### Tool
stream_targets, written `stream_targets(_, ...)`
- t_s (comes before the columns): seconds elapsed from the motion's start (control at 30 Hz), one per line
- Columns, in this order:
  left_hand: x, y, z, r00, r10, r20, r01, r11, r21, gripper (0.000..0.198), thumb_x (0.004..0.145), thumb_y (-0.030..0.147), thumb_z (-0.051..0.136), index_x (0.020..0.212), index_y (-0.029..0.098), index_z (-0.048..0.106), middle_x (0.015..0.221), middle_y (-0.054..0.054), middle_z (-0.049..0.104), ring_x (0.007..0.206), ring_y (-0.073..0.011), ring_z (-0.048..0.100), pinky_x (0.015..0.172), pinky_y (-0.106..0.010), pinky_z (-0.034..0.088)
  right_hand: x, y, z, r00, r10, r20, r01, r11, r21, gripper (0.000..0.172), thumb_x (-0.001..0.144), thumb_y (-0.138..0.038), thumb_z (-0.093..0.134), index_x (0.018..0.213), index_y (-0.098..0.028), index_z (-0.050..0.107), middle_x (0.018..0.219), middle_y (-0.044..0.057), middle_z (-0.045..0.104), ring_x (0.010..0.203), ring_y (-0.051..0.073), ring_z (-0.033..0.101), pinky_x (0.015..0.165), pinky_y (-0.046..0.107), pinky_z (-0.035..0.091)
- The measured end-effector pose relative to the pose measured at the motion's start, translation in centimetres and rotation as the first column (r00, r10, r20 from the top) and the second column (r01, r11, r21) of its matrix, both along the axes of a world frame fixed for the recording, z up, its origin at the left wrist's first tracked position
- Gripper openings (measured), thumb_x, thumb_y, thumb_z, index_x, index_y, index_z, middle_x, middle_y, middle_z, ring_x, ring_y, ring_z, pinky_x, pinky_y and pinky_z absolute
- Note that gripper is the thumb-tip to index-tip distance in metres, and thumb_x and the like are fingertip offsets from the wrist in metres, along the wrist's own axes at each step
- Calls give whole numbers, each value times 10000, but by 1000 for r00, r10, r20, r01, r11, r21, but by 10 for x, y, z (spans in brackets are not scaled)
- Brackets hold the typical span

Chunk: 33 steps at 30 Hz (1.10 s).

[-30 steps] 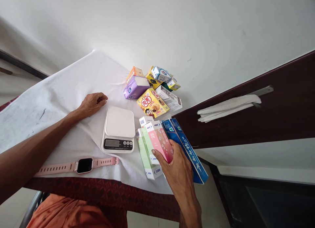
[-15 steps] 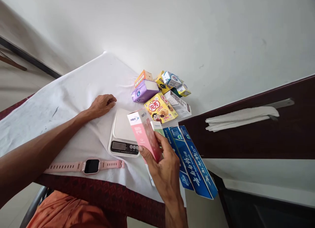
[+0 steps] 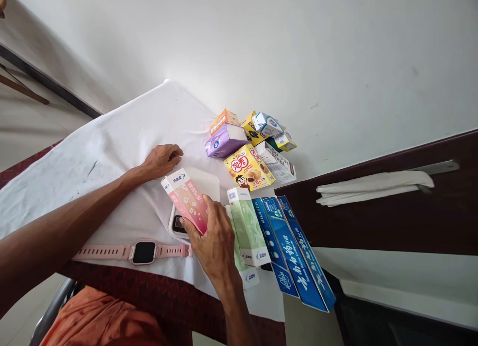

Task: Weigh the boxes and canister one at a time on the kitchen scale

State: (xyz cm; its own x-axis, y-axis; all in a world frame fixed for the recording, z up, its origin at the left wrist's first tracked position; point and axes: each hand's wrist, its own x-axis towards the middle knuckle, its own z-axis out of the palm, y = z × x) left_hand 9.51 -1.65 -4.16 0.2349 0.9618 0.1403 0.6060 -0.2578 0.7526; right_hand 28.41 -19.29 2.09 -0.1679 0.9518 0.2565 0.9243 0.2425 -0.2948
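Observation:
My right hand (image 3: 216,236) grips the lower end of a pink toothpaste box (image 3: 186,199), thumb on one side and fingers on the other. The box is tilted over a white kitchen scale (image 3: 209,179) and hides much of its plate and display; I cannot tell whether they touch. Just past the scale's far left corner, my left hand (image 3: 163,159) rests on the white cloth (image 3: 123,132), its fingers loosely curled with nothing in them. To the right of my right hand lie green toothpaste boxes (image 3: 248,229), one partly over another.
Blue toothpaste boxes (image 3: 295,251) lie along the table's right edge. Behind the scale stand a yellow snack box (image 3: 249,168), a purple pack (image 3: 226,141), a white box (image 3: 276,162) and several other boxes. A pink-strapped watch (image 3: 144,252) lies near the front edge.
My right hand has moved left with the pink box, turning it and bringing it over the scale. The green boxes behind it now show. My left hand stays in place on the cloth.

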Motion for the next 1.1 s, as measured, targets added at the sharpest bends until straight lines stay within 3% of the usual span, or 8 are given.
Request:
stream_targets(0.13,0,-2,1,1000,13,14,-13,1000,-8,308,867,297,514,1079,205,718,952,-56,761,887,-228,700,819,-333,528,3,0,13,999,-11,52,16,995,-95,619,914,-436,700,1426,-171,476,1264,148,645,1167,335,606,966,514,530)
stream_targets(0.27,0,-3,3,1000,5,17,-6,1000,7,299,863,286,515,1066,204,720,962,-64,761,865,-234,693,805,-343,526,8,-2,20,998,-19,52,24,996,-82,704,879,-471,731,1460,-190,450,1326,155,620,1237,350,580,1007,544,509)
stream_targets(0.53,-1,-2,-1,1000,-8,11,7,999,31,304,862,286,502,1066,209,714,977,-69,760,853,-232,686,801,-348,527,6,-3,8,998,9,68,-1,994,-108,545,932,-369,678,1417,-209,488,1235,130,657,1132,335,629,940,519,549)
stream_targets(0.87,0,-2,-2,1000,-23,1,23,999,47,289,873,258,498,1064,198,706,974,-72,749,858,-239,687,781,-345,508,6,-5,5,995,1,95,7,997,-82,564,934,-405,689,1425,-206,496,1208,133,661,1108,335,636,923,512,555)
stream_targets(1.0,0,-4,0,1000,-19,-8,19,999,38,278,882,243,507,1069,197,708,979,-73,746,862,-237,687,770,-338,500,8,-7,6,1000,-6,-6,5,995,-103,531,976,-442,614,1430,-190,504,1263,150,657,1166,329,627,973,507,536)
stream_targets(1.1,-1,-4,1,1000,-24,-3,24,999,30,267,883,232,508,1064,201,702,962,-67,745,853,-229,683,762,-332,494,8,-9,14,972,-62,-227,17,981,-194,538,991,-499,565,1429,-190,517,1353,148,640,1238,301,614,1021,457,518)
